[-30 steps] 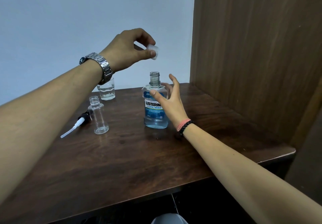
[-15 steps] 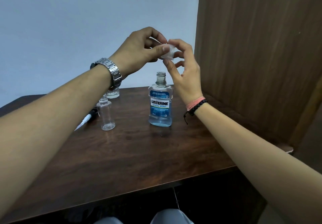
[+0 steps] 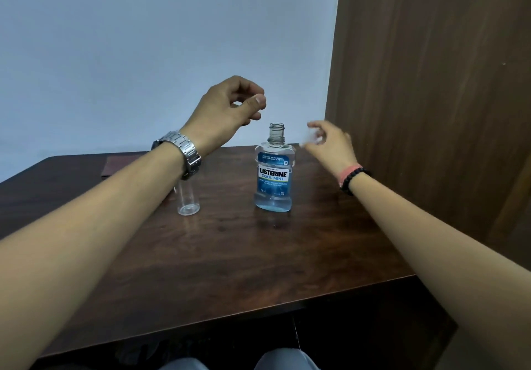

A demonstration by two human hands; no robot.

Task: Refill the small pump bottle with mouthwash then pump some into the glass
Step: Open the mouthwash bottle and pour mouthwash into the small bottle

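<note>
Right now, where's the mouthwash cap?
Head view: the cap is a white blur pinched in the right hand, just right of the open mouthwash bottle, near the wooden panel.

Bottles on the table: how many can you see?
2. The mouthwash bottle stands uncapped at mid-table; the small clear bottle stands to its left, partly behind the left wrist. Others may be hidden.

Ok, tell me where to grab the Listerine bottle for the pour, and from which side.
Grip the Listerine bottle around its wide labelled body, not the thin threaded neck, which is uncapped and must stay clear for pouring. Come from its right side: the right hand hovers there, though it seems to hold a blurred white cap that likely needs setting down first. The small clear bottle stands to the left.
</note>
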